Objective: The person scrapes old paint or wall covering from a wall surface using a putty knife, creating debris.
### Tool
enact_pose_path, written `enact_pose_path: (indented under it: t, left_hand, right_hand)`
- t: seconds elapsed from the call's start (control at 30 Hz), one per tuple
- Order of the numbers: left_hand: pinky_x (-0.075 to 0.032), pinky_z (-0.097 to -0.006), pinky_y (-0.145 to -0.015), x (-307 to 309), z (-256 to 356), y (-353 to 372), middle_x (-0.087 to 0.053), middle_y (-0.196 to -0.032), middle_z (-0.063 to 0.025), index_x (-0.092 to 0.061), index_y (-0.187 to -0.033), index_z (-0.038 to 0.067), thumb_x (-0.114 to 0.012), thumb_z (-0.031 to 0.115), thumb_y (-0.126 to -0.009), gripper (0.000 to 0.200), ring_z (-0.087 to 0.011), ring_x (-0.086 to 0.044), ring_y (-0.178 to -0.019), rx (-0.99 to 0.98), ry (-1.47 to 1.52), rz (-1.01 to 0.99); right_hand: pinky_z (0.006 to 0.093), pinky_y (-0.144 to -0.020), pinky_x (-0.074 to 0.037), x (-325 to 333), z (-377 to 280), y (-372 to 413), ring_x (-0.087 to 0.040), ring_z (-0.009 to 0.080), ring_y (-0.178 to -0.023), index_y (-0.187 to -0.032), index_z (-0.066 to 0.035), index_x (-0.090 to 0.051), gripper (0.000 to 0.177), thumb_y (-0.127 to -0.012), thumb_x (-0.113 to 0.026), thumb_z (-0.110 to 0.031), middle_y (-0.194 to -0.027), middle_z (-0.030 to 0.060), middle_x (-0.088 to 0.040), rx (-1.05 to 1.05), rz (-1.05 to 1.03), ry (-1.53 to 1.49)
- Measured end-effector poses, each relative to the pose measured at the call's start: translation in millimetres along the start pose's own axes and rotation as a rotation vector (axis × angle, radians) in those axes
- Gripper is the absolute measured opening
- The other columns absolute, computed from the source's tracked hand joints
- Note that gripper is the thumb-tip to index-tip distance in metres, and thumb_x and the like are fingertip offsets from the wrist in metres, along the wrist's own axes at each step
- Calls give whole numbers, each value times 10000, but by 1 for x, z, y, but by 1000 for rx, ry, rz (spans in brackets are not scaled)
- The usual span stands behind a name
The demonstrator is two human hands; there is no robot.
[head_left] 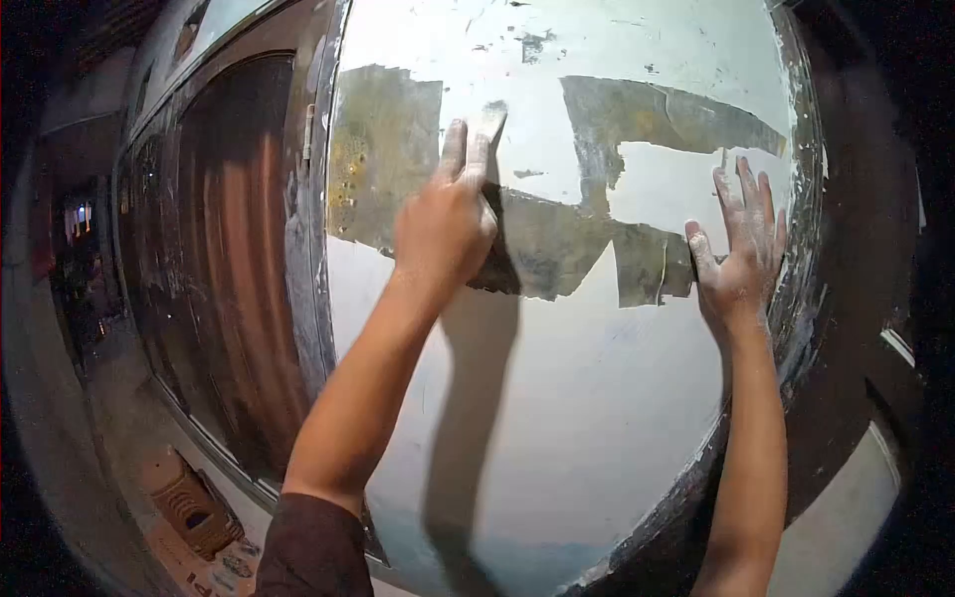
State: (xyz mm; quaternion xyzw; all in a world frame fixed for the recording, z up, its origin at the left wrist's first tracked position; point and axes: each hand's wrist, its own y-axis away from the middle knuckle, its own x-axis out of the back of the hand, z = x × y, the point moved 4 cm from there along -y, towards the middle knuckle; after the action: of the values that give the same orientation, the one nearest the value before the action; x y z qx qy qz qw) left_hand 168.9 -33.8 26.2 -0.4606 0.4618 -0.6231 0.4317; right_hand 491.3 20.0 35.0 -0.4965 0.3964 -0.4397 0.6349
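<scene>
My left hand point(446, 224) is pressed against a white-coated wall point(557, 398), fingers closed around a flat scraper whose pale blade point(488, 119) sticks up above my fingertips. The blade lies on the wall at the edge of a bare grey-brown patch point(383, 159). My right hand point(741, 254) rests flat on the wall to the right with its fingers spread, dusted white and holding nothing. It touches the wall beside another bare patch point(652, 264). My left hand casts a dark shadow point(477, 398) down the wall.
A brown wooden door or shutter point(239, 259) stands left of the wall, past a vertical frame edge point(308, 249). A woven brown basket point(194, 502) sits on the floor at lower left. The wall's right edge point(806, 249) is rough and dark.
</scene>
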Motion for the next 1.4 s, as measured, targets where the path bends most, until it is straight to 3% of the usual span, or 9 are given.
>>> enact_pose_path:
  t: [0.13, 0.23, 0.37, 0.47, 0.77, 0.9, 1.1, 1.2, 1.4]
  left_hand:
    - [-545, -517, -980, 8, 2, -34, -417, -1638, -114, -667, -1353, 72, -530, 81, -871, 501, -445, -674, -1131, 109, -113, -154]
    - [-549, -525, -971, 6, 0, -6, -403, -1646, -115, -668, -1346, 60, -535, 75, -868, 496, -450, -677, -1127, 51, 27, -81]
    - [-555, -520, -963, -1, -3, 30, -381, -1664, -82, -579, -1468, 96, -486, 42, -912, 566, -441, -677, -1141, 61, -14, -129]
    - [-554, -509, -969, 0, -10, -5, -380, -1665, -77, -534, -1510, 109, -469, 40, -924, 593, -433, -675, -1149, 82, -49, -127]
    - [-574, -501, -939, -6, -19, 54, -337, -1689, -64, -542, -1521, 151, -547, 47, -856, 673, -418, -683, -1142, 33, 7, -39]
    - [-580, -499, -922, -1, -21, 27, -376, -1674, -8, -565, -1496, 161, -535, 55, -868, 638, -415, -692, -1106, 52, -7, -76]
    - [-583, -489, -926, -6, -18, 24, -344, -1686, -57, -561, -1500, 131, -558, 45, -830, 675, -415, -689, -1117, 46, 48, -54]
    - [-591, -480, -911, -3, -15, 50, -331, -1694, -49, -555, -1511, 141, -583, 14, -792, 731, -401, -693, -1124, 104, 34, -139]
    - [-583, -482, -928, -6, -21, 13, -377, -1670, -58, -543, -1525, 160, -519, 72, -876, 655, -398, -690, -1124, 95, -76, -176]
  right_hand:
    - [547, -1287, -130, -6, 6, 2, -259, 273, -1583, -1515, -260, -550, 641, -915, -709, -423, -1683, 0, -377, 28, 22, 9]
    - [552, -1287, -124, -2, 2, 0, -254, 271, -1586, -1514, -263, -553, 631, -921, -705, -418, -1683, 0, -377, 16, 18, -13]
    - [564, -1285, -123, -7, 7, 3, -250, 281, -1589, -1542, -270, -520, 641, -937, -679, -411, -1692, 2, -362, 36, 17, 14]
    - [578, -1284, -123, -11, 10, 0, -239, 294, -1592, -1572, -272, -481, 660, -953, -654, -420, -1701, 10, -343, 78, 22, 52]
    - [617, -1276, -90, -8, -2, 1, -181, 266, -1612, -1626, -276, -395, 700, -973, -608, -410, -1730, -24, -283, 163, -67, 125]
    - [622, -1277, -77, -15, -6, 0, -147, 269, -1621, -1650, -266, -339, 718, -984, -576, -388, -1746, -30, -238, 201, -81, 141]
    - [628, -1279, -23, -24, -59, 10, -91, 283, -1625, -1657, -119, -277, 680, -1049, -483, -344, -1754, 19, -190, -32, -113, 132]
    - [605, -1287, -29, -21, -67, 9, -97, 273, -1624, -1646, -139, -316, 658, -1052, -486, -366, -1741, 20, -235, -51, -106, 129]
    - [575, -1296, -45, -17, -67, 10, -108, 235, -1625, -1637, -167, -350, 655, -1039, -519, -372, -1744, -13, -227, -73, -119, 102]
